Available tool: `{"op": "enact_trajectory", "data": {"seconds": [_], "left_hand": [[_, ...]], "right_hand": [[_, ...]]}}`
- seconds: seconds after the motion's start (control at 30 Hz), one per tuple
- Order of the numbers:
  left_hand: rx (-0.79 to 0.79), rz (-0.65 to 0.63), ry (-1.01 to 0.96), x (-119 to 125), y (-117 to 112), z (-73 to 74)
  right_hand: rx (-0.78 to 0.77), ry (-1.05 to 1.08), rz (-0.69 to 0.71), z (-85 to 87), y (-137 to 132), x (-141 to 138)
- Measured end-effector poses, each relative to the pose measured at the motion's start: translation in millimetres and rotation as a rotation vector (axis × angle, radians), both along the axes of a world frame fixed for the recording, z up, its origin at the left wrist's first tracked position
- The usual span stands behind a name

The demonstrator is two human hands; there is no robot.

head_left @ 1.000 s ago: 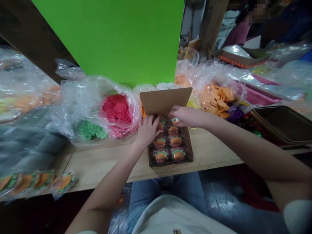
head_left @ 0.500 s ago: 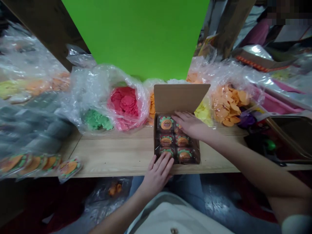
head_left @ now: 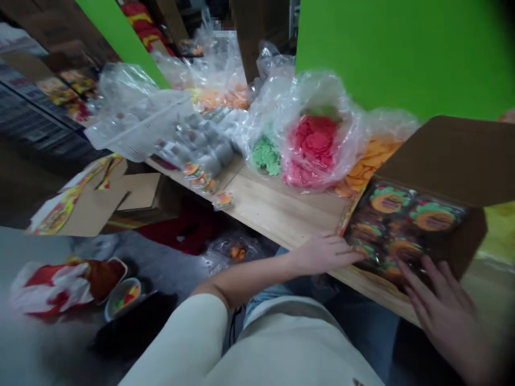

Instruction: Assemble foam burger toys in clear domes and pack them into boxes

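An open cardboard box (head_left: 418, 236) stands at the table's near edge, its brown lid (head_left: 446, 161) raised at the far side. Inside lies a dark tray of wrapped burger-shaped sweets (head_left: 402, 225) with orange and green labels. My left hand (head_left: 325, 254) reaches in from the left, fingers flat and resting on the tray's left end. At the box's near side, my right hand (head_left: 440, 316) lies with its fingers spread over the tray's corner. Neither hand appears to grip anything.
A wooden table (head_left: 281, 209) carries plastic bags of pink (head_left: 316, 145), green (head_left: 265, 155) and orange (head_left: 372, 155) pieces. Several loose wrapped sweets (head_left: 223, 201) lie near its edge. Flattened printed cardboard (head_left: 88, 206) and a bowl (head_left: 123, 299) are lower left, beside a green board (head_left: 402, 53).
The view has swung left and tilted. My left hand moved from the box's near edge to its left end. My right hand moved from the tray's top to the near corner.
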State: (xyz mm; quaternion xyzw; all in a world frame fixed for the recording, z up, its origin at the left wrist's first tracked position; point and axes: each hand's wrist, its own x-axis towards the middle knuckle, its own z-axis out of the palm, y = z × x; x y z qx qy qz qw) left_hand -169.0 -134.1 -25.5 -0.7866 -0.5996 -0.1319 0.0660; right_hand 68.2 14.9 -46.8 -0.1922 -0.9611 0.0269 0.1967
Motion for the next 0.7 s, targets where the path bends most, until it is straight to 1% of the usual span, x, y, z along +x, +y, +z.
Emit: {"op": "enact_trajectory", "data": {"seconds": [0.03, 0.1, 0.2, 0.27, 0.33, 0.43, 0.53, 0.63, 0.7], "left_hand": [[-0.014, -0.018, 0.008, -3, 4, 4.7], [-0.047, -0.015, 0.024, -5, 9, 15.3], [-0.095, 0.011, 0.028, -6, 9, 27.1], [-0.1, 0.012, 0.033, -9, 7, 29.9], [-0.088, -0.002, 0.049, -12, 3, 28.2], [-0.042, -0.029, 0.078, -16, -1, 16.1], [0.057, 0.01, 0.053, -13, -6, -4.4], [0.11, 0.082, 0.004, -1, -14, -23.2], [0.128, 0.104, -0.031, 9, -23, -31.7]], "right_hand": [[-0.007, -0.004, 0.034, 3.0, 3, 2], [-0.016, 0.002, 0.071, 8.3, 3, 5], [-0.032, -0.048, 0.042, 10.5, -4, 5], [-0.043, -0.088, 0.004, 11.0, -6, 3], [-0.043, -0.108, -0.009, 12.2, -8, 1], [-0.031, -0.117, -0.055, 11.8, -13, 2], [-0.02, -0.156, -0.108, 5.3, -18, 9], [0.033, -0.191, -0.054, 1.8, -20, 21], [0.072, -0.15, -0.005, 5.8, -19, 29]]}}
